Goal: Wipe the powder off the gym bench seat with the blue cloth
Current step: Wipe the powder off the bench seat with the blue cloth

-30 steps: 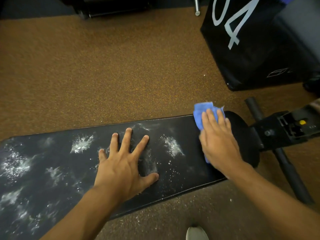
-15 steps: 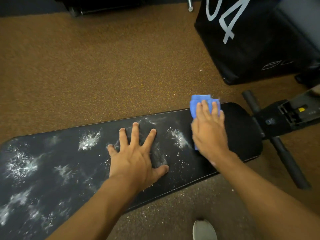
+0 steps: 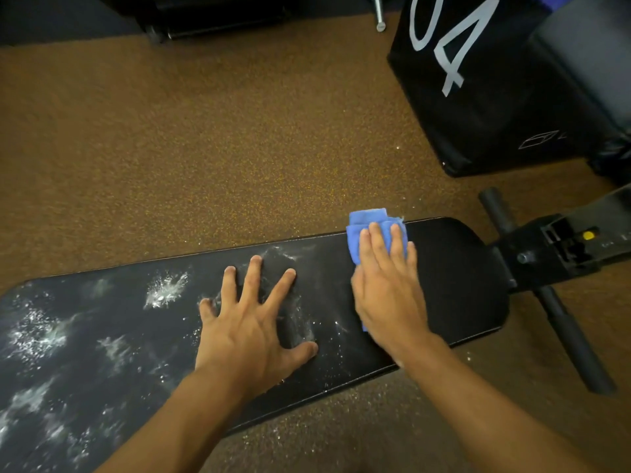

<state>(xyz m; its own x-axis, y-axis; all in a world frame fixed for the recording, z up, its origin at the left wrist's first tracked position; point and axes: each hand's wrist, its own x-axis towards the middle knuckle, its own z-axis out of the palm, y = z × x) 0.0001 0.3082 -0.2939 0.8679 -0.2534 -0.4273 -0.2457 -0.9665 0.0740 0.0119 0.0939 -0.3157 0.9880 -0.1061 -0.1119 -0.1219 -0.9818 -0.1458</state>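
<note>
1. The fingers (image 3: pixel 375 237) of the right hand (image 3: pixel 387 291) are laid out flat and close together, pressed down on the folded blue cloth (image 3: pixel 367 220); nothing is gripped, the cloth is simply pinned under the palm.
2. The blue cloth is seen at the far edge of the long black padded gym bench seat (image 3: pixel 457 285), its top corner poking just past that edge, with a sliver of blue also showing below the heel of the hand.
3. The fingers (image 3: pixel 254 271) of the left hand (image 3: pixel 251 329) are spread wide and open, planted flat on the seat just left of the right hand; nothing is held.
4. Smears of white powder (image 3: pixel 165 290) are seen between and around those splayed fingers, with a dense splash further left.
5. More pale patches (image 3: pixel 37 336) are scattered over the whole left stretch of the seat, right to the picture's edge.
6. The rounded right end of the seat, beyond the cloth, is seen dark and clean.
7. Both bare forearms are brought in from the bottom of the view.
8. A black metal frame with a small yellow knob (image 3: pixel 588 235) is joined to the seat's right end, crossed by a dark round bar (image 3: pixel 560 322).
9. White specks are strewn on the brown speckled floor (image 3: pixel 205 148) below the near edge of the seat.
10. A big black box with pale numerals "04" (image 3: pixel 444 39) is set on the floor at the upper right, well apart from the seat.
</note>
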